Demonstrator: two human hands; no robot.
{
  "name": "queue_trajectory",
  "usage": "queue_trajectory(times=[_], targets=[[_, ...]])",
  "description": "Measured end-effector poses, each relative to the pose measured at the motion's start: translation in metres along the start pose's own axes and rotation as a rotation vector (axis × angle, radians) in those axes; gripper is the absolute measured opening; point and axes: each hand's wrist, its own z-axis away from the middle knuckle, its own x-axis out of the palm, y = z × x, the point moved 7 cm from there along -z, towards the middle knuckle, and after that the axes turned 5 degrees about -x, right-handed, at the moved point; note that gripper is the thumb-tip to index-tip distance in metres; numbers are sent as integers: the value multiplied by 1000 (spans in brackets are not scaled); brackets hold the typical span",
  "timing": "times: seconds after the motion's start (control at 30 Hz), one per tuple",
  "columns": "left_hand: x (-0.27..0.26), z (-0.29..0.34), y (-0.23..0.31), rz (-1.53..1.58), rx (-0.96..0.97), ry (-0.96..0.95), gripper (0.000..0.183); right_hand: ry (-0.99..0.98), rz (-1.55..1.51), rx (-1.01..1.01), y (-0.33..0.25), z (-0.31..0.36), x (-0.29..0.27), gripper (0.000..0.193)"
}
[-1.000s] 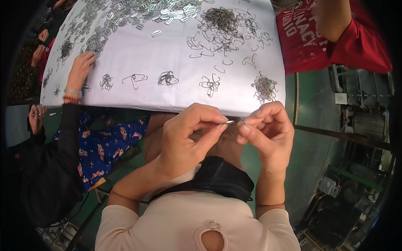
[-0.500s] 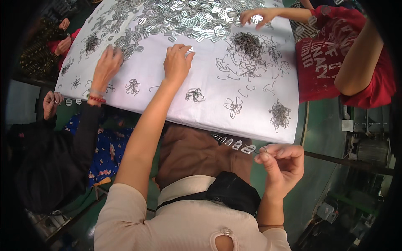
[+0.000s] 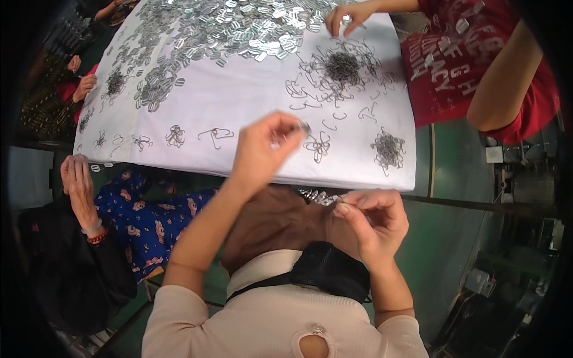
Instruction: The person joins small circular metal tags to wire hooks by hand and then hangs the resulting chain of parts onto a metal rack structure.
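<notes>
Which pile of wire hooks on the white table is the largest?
The dark pile nearest the red-shirted co-worker's hand: its dense core and loose fringe spread wider than any other visible pile.

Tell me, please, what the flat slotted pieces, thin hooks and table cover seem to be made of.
Flat slotted pieces: probably smooth metal, given bright silvery glints. Thin hooks: likely dull grey metal wire, slender and bent. Table cover: perhaps cloth, matte white, without glare.

We see smooth, glossy metal buckles (image 3: 262, 27) and duller, dark metal hooks (image 3: 343, 65) on matt white cloth (image 3: 203, 98), with a finely ribbed knit top (image 3: 250, 325) and creased, matt brown cloth (image 3: 268, 224) below.
</notes>
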Motion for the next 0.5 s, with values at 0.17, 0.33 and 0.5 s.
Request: queue_trajectory(times=[0.17,0.33,0.5], targets=[[28,58,27,245,-36,-94,13,-25,27,-19,6,-3,5,17],[28,67,36,164,-18,-32,14,-19,83,-88,2,-3,2,17],[27,71,42,47,49,-12,13,-1,118,-70,3,0,0,18]])
